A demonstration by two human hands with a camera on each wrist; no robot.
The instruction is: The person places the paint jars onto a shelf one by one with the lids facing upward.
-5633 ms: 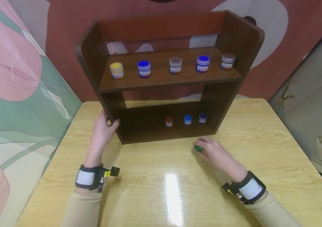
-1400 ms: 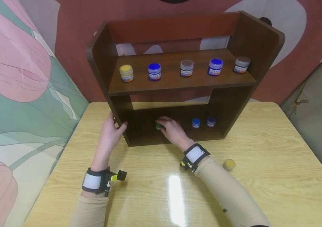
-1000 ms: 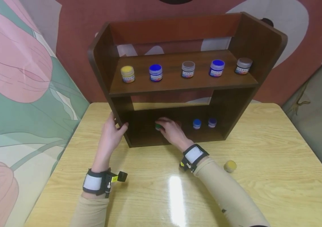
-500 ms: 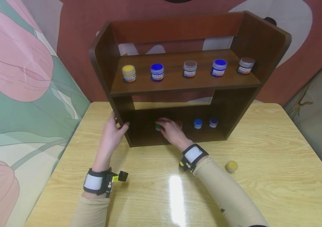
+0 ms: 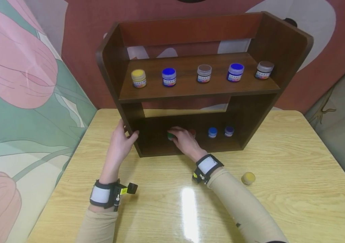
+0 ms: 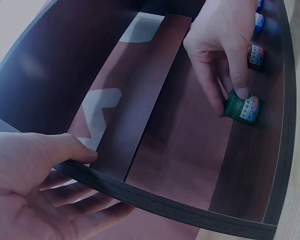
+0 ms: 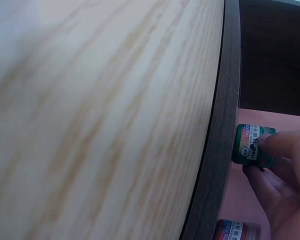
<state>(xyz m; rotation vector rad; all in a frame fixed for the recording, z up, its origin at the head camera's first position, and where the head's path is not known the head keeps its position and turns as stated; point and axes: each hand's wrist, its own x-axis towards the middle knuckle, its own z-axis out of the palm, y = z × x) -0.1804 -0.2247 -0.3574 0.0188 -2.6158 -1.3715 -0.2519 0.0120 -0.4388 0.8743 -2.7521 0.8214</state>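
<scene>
My right hand point(image 5: 186, 141) reaches into the lower compartment of the dark brown shelf unit point(image 5: 196, 95). Its thumb and fingers pinch a small green paint jar point(image 6: 244, 107), which stands upright close over the lower board in the left wrist view. In the right wrist view the green jar's label point(image 7: 251, 142) shows just behind the board's front edge. My left hand point(image 5: 120, 141) grips the unit's left side panel, thumb on the inner side, fingers behind the outer side. Right of the green jar are a partly hidden reddish-brown jar point(image 5: 192, 133), a blue jar point(image 5: 212, 132) and a purple jar point(image 5: 229, 131).
Along the upper shelf stand several larger jars, among them a yellow jar point(image 5: 139, 79) at the left end and a dark brown jar point(image 5: 264, 70) at the right. A yellow-lidded jar point(image 5: 248, 178) sits on the wooden table point(image 5: 297, 162), right of my right forearm.
Since the oldest frame, my right hand has carried the green jar from the table into the lower compartment, left of the reddish-brown one. Over the last second both hands stay nearly still.
</scene>
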